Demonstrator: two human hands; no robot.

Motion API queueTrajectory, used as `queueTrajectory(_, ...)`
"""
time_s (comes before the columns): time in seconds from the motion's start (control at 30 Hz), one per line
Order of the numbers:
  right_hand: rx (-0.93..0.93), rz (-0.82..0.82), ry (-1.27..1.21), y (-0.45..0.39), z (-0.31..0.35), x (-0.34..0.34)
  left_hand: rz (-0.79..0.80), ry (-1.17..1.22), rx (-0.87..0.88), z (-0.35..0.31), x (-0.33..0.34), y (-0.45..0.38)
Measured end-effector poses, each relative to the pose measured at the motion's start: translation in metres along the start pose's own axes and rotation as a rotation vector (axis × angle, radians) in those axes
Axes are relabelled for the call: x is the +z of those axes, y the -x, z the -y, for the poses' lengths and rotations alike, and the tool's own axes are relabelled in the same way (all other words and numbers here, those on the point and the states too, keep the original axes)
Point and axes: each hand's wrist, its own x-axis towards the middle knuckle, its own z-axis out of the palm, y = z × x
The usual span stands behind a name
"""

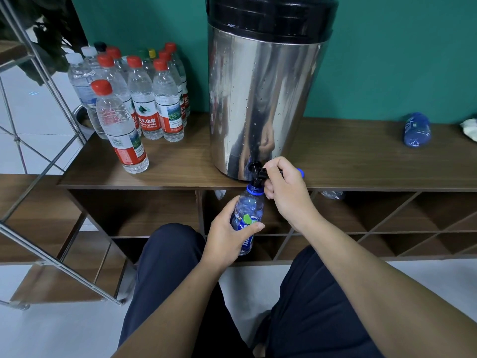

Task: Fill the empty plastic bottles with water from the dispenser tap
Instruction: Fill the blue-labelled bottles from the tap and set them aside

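Bottles point(134, 99) left of dispenser point(265, 86) on shelf point(180, 166), possibly touching.

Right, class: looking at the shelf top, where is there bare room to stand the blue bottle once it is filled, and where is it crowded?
Bare wood lies between the steel dispenser and the lying blue bottle, and in a narrower strip between the dispenser and the leaning red-capped bottle. The back left corner is crowded with capped bottles.

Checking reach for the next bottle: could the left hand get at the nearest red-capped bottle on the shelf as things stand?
Probably not right away: the left hand grips the blue bottle under the tap. The path to the red-capped bottle looks clear.
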Motion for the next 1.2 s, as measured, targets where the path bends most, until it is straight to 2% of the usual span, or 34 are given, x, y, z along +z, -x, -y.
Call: queueTrajectory(1.2,-0.005,-0.004,0.017,0.0001,-0.0013,-0.0001,-0.01,-0.001,-0.004,-0.002,0.0007,0.001)
